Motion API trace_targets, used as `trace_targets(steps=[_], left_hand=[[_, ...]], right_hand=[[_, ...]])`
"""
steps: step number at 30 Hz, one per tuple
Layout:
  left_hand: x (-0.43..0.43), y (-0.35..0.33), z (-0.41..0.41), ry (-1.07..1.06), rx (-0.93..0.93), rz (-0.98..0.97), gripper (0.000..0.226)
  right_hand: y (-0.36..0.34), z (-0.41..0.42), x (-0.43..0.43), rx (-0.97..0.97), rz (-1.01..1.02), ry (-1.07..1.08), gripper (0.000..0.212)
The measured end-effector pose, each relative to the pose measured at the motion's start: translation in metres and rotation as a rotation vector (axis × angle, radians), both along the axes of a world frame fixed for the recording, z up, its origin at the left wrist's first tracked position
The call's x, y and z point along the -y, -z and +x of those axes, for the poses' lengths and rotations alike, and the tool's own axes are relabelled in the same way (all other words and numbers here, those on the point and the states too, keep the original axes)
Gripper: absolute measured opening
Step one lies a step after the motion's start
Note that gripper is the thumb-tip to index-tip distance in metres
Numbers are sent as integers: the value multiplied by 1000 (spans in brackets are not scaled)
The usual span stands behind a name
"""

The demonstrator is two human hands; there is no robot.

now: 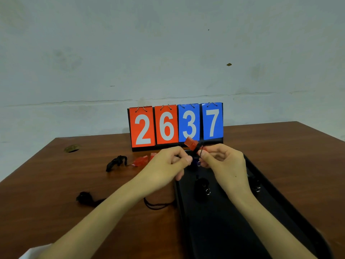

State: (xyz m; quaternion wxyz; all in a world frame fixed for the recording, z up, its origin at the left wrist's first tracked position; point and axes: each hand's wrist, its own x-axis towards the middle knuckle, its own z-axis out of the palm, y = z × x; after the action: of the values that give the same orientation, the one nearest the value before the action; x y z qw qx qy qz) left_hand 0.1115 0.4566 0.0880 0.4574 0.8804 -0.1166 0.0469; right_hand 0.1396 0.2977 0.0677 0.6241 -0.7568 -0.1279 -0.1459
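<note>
Red whistle held in the air above the far end of the black tray, in front of the scoreboard reading 2637; black cord crosses the whistle's near end. Right hand: thumb and forefinger clamped on the whistle. Left hand: fingertips pinched on the cord's lower end, just beside the right hand. Wooden table: second red whistle and black lanyard left of the hands; cord bundle nearer the camera.
</note>
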Motion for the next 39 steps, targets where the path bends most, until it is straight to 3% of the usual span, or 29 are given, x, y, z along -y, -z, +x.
trace_targets(steps=[7,14,26,30,34,39], left_hand=[[-12,-1,2,-10,100,173,16],[-26,-15,2,70,57,258,20],[-35,-11,9,144,-11,30,24],[-33,-4,7,182,-144,-3,34],[-24,3,5,137,-262,-33,28],[-12,8,8,29,-181,113,35]], right_hand=[[8,-3,-5,104,-366,33,10],[5,-10,-9,69,-554,-277,9],[2,-16,-12,-58,-214,-543,7],[1,-15,-11,-64,-104,-549,10],[-4,-14,-8,-48,55,-493,11],[-4,-8,-5,-61,120,-258,12]])
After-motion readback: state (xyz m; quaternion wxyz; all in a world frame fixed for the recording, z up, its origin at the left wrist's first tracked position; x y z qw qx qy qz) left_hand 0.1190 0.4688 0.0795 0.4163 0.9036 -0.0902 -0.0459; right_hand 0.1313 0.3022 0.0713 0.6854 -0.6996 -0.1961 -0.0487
